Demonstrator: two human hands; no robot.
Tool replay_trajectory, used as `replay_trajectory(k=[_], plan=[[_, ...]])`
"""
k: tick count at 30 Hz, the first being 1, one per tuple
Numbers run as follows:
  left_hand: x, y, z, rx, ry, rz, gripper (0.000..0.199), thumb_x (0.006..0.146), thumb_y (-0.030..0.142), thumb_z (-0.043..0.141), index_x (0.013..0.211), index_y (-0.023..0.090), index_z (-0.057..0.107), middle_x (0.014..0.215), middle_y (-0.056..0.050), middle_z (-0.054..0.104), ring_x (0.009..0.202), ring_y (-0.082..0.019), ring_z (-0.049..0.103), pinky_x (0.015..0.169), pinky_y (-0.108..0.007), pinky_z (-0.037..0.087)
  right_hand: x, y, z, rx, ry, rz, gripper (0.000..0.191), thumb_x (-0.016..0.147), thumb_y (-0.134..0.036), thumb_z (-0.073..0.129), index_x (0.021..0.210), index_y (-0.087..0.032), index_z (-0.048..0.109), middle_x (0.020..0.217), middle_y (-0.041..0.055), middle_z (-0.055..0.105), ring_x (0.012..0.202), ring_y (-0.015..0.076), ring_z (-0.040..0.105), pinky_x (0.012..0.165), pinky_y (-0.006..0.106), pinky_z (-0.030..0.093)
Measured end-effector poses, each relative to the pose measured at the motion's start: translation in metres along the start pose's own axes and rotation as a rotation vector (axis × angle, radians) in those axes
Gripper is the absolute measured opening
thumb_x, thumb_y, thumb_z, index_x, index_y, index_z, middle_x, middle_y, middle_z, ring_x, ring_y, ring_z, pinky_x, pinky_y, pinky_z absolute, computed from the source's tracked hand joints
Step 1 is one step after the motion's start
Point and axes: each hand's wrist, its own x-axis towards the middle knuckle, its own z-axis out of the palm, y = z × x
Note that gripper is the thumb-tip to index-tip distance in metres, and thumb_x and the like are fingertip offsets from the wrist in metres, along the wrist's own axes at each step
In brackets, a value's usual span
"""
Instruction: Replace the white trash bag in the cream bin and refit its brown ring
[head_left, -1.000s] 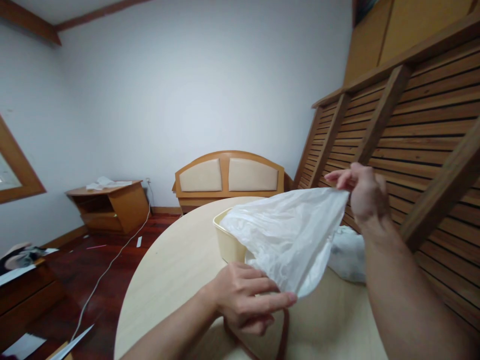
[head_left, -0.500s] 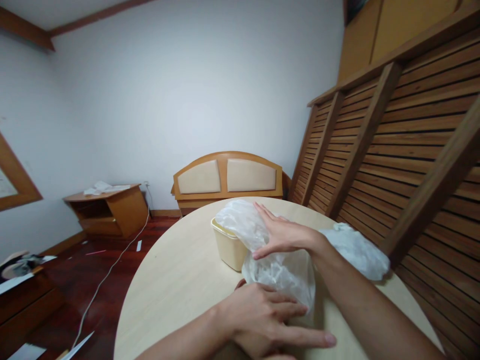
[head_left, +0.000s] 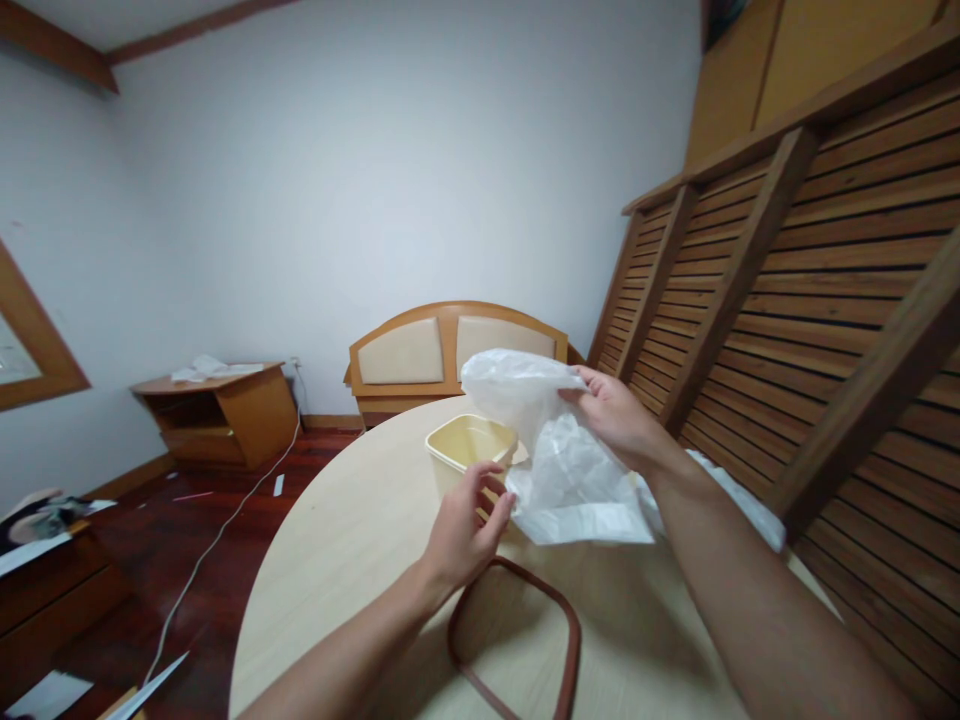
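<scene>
My right hand (head_left: 611,410) pinches a translucent white plastic bag (head_left: 581,470) by its upper part and holds it raised above the table. At the bag's left edge, my left hand (head_left: 469,525) has its fingers curled in, thumb and fingertips closed on the plastic. Behind the left hand stands a pale yellow bin (head_left: 450,460), upright, its open top facing up and partly covered by the hand and bag. A brown rounded-square ring (head_left: 574,640) lies flat on the table in front of the bag, close to my left wrist.
The round light-wood table (head_left: 337,540) carries another whitish plastic bag (head_left: 742,500) at right, partly behind my right arm. A slatted wooden panel (head_left: 750,330) leans beyond it. A headboard (head_left: 450,350) stands behind the table, a low cabinet (head_left: 225,420) at far left.
My right hand has lifted the bag off the bin, uncovering its opening. My left hand has moved up and left to the bag's edge, and the brown ring is now exposed.
</scene>
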Motion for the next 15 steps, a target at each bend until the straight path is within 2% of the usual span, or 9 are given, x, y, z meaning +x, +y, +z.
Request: replay_trajectory(k=[2,4,6,7,9,10,12,13,15], plan=[[-0.001,0.002,0.000,0.023,-0.072,0.043,0.021,0.096,0.037,0.054,0.104,0.019,0.060,0.079,-0.002,0.067,0.059,-0.012,0.063,0.050,-0.020,0.047,-0.001,-0.006,0.000,0.153,0.076,0.023,0.040,0.078,-0.044,0.071,0.109,-0.019,0.068,0.086,0.0034,0.076,0.067,0.0181,0.068,0.061,0.028,0.054],[-0.003,0.004,-0.002,0.103,-0.052,0.119,0.026,0.097,0.036,0.052,0.083,0.017,0.063,0.067,-0.001,0.062,0.055,-0.011,0.057,0.051,-0.020,0.044,-0.003,-0.008,-0.001,0.215,0.071,0.054,0.045,0.074,-0.045,0.076,0.110,-0.019,0.067,0.085,0.0029,0.075,0.063,0.0166,0.066,0.058,0.026,0.052],[-0.003,0.006,-0.005,0.116,0.094,0.152,0.034,0.098,0.037,0.051,0.071,0.017,0.059,0.060,0.000,0.056,0.054,-0.011,0.051,0.052,-0.021,0.043,-0.006,-0.009,-0.001,0.203,-0.027,0.083,0.046,0.074,-0.044,0.077,0.111,-0.018,0.067,0.085,0.0023,0.074,0.062,0.0153,0.065,0.056,0.025,0.051],[-0.002,0.007,-0.007,0.077,0.185,0.147,0.032,0.097,0.038,0.052,0.073,0.017,0.058,0.062,0.000,0.056,0.056,-0.011,0.052,0.054,-0.021,0.044,-0.007,-0.009,-0.001,0.179,-0.099,0.087,0.045,0.076,-0.044,0.077,0.111,-0.018,0.067,0.085,0.0023,0.074,0.062,0.0149,0.064,0.056,0.024,0.050],[0.001,0.008,-0.010,-0.076,0.300,0.117,0.023,0.093,0.041,0.061,0.096,0.018,0.060,0.084,-0.004,0.066,0.070,-0.013,0.061,0.062,-0.022,0.050,-0.010,-0.010,0.000,0.114,-0.232,0.061,0.041,0.079,-0.043,0.075,0.110,-0.017,0.067,0.088,0.0026,0.073,0.065,0.0147,0.064,0.058,0.024,0.050],[0.003,0.009,-0.011,-0.170,0.303,0.098,0.036,0.090,0.044,0.066,0.115,0.021,0.056,0.104,-0.008,0.068,0.082,-0.015,0.065,0.066,-0.023,0.053,-0.012,-0.011,0.002,0.076,-0.281,0.027,0.038,0.081,-0.042,0.073,0.109,-0.017,0.067,0.089,0.0027,0.073,0.068,0.0149,0.065,0.059,0.024,0.050],[0.005,0.011,-0.010,-0.343,0.226,0.056,0.077,0.083,0.049,0.074,0.144,0.029,0.032,0.140,-0.016,0.054,0.104,-0.022,0.066,0.071,-0.027,0.058,-0.015,-0.014,0.008,-0.014,-0.358,-0.069,0.031,0.083,-0.037,0.070,0.106,-0.017,0.067,0.093,0.0031,0.072,0.076,0.0162,0.066,0.064,0.024,0.051],[0.006,0.013,-0.010,-0.407,0.177,0.032,0.092,0.081,0.050,0.076,0.150,0.033,0.019,0.148,-0.017,0.046,0.111,-0.024,0.065,0.071,-0.028,0.059,-0.017,-0.016,0.012,-0.071,-0.403,-0.122,0.027,0.084,-0.034,0.068,0.105,-0.017,0.067,0.095,0.0033,0.072,0.081,0.0173,0.066,0.068,0.025,0.052],[0.007,0.016,-0.008,-0.475,0.149,-0.009,0.106,0.079,0.049,0.078,0.153,0.037,0.003,0.148,-0.018,0.046,0.110,-0.025,0.067,0.068,-0.028,0.060,-0.021,-0.019,0.021,-0.203,-0.466,-0.222,0.019,0.085,-0.028,0.066,0.101,-0.017,0.068,0.096,0.0028,0.071,0.088,0.0192,0.067,0.075,0.027,0.053]])
